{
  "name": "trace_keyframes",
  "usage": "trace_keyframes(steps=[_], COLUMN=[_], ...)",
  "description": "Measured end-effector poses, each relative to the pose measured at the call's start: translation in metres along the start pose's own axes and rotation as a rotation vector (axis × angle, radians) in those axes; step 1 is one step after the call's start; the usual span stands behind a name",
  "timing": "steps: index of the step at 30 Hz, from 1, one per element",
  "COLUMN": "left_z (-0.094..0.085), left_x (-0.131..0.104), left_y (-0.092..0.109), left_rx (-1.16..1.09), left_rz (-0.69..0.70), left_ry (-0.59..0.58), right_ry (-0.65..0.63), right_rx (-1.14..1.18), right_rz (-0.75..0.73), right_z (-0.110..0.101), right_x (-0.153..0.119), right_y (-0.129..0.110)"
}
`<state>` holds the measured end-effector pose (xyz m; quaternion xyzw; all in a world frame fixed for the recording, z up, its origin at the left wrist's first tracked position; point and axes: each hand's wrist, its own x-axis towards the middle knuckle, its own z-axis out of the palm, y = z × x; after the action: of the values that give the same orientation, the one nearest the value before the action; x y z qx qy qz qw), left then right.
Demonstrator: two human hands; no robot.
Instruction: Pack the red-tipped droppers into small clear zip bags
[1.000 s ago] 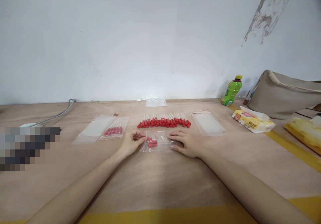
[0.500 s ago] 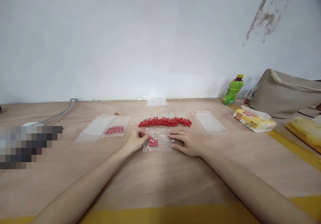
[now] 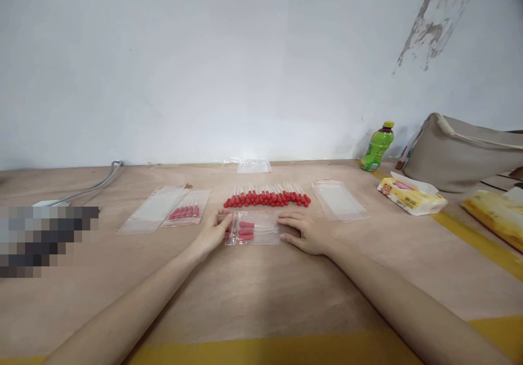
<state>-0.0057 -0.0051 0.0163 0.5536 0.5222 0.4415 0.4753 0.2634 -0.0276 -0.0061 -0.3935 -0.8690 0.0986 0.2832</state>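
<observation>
A clear plastic zip bag (image 3: 267, 235) lies flat in front of me with a few red-tipped sticks (image 3: 246, 233) inside, their red ends toward the left. My left hand (image 3: 213, 232) is closed on the bag's left end, thumb against fingers; small red bits show beside the fingertips. My right hand (image 3: 304, 233) rests at the bag's right end, fingers stretched out and touching it. Just beyond the bag is a row of many loose red-tipped sticks (image 3: 267, 198), red ends toward me.
At left, a filled bag (image 3: 186, 212) lies beside flat bags (image 3: 151, 212). More flat bags lie at right (image 3: 339, 201) and by the wall (image 3: 253, 166). Farther right stand a green bottle (image 3: 378, 147), a tissue pack (image 3: 411, 196) and a grey bag (image 3: 461, 155).
The sticks inside the bag now lie more parallel, with their pale shafts pointing right. My left hand has shifted slightly left with the bag's end; my right hand has hardly moved.
</observation>
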Motion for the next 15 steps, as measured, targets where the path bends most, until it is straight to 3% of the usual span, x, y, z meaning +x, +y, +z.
trace_keyframes(steps=[3, 6, 11, 15], left_z=[-0.015, -0.029, -0.032, -0.027], left_x=[0.014, 0.038, 0.075, 0.085], left_y=[-0.002, -0.004, -0.006, -0.005], left_rx=[0.346, 0.592, 0.564, 0.514], left_rz=[0.174, 0.245, 0.235, 0.22], left_ry=[0.097, 0.154, 0.088, 0.071], right_ry=[-0.022, -0.026, -0.024, -0.032], right_rx=[-0.005, -0.015, -0.027, -0.03], right_rz=[-0.004, -0.011, -0.018, -0.01], right_z=[-0.001, 0.0, 0.003, 0.001], right_x=[0.0, 0.001, 0.001, 0.0], right_y=[0.001, 0.002, 0.005, 0.003])
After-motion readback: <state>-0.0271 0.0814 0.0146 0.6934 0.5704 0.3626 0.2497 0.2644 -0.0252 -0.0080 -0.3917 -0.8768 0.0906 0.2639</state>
